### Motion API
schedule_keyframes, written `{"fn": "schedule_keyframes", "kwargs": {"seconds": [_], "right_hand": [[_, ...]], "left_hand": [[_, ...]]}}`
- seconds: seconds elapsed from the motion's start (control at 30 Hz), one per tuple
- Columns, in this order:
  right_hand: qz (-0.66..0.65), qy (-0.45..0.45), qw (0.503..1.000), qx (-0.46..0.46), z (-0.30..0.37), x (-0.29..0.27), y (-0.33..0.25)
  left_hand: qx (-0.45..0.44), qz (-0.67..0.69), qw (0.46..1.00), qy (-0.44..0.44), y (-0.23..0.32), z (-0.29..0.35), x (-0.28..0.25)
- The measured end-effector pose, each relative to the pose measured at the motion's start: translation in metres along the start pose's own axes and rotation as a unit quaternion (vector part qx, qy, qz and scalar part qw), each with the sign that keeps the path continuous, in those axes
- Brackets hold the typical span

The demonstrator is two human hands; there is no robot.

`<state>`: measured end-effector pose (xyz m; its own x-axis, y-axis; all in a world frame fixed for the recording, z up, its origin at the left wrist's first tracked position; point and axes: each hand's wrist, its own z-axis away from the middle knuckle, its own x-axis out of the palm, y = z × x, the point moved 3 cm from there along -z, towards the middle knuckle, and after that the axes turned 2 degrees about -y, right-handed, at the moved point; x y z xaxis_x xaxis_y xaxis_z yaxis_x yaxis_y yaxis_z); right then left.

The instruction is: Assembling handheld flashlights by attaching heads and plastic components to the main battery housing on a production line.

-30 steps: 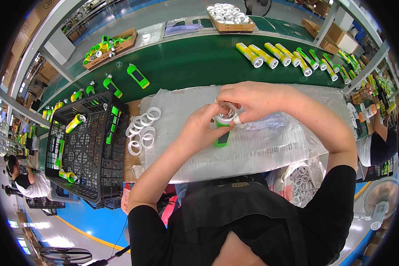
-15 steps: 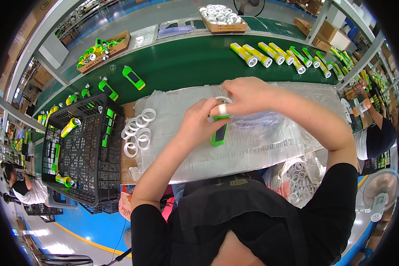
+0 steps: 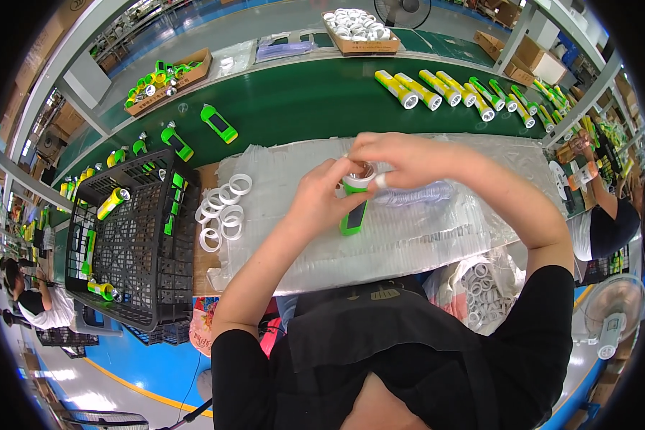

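A green flashlight (image 3: 353, 219) with a dark panel stands in front of me over the plastic-covered work surface, its head upward. My left hand (image 3: 321, 195) is closed round its upper body. The fingers of my right hand (image 3: 394, 159) curl over the flashlight's head from the far right, against a white ring (image 3: 357, 182) at its rim; the fingertips are partly hidden. A white band wraps one right finger. To the left of my hands lie several loose white rings (image 3: 231, 215). Just right of the flashlight is a row of clear plastic discs (image 3: 419, 195).
A black crate (image 3: 161, 287) with several flashlights stands at the left. Across the green belt (image 3: 294, 93) lie yellow and green flashlights (image 3: 430, 89). Boxes of white rings (image 3: 358, 46) and green parts (image 3: 172, 89) sit beyond. A bag of rings (image 3: 487, 301) hangs near my right side.
My right hand has turned and shifted over the flashlight's head, so the white ring there shows more. My left hand keeps its hold. The belt's flashlights have moved slightly rightward.
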<state>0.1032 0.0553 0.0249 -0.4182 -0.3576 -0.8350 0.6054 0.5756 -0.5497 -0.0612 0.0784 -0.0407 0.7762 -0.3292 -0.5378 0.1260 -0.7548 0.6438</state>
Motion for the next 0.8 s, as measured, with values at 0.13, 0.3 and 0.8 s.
{"fn": "schedule_keyframes", "kwargs": {"seconds": [0.13,0.3,0.8], "right_hand": [[0.133,-0.03,0.927,0.349,-0.015,0.002,-0.02],[0.044,0.022,0.984,0.169,-0.01,-0.005,-0.004],[0.138,-0.071,0.941,0.301,-0.017,-0.003,-0.014]], "left_hand": [[0.007,-0.022,1.0,-0.008,-0.004,0.003,-0.001],[-0.007,-0.016,1.0,-0.012,-0.005,0.0,-0.002],[-0.011,-0.034,0.999,-0.035,-0.003,0.001,-0.005]]}}
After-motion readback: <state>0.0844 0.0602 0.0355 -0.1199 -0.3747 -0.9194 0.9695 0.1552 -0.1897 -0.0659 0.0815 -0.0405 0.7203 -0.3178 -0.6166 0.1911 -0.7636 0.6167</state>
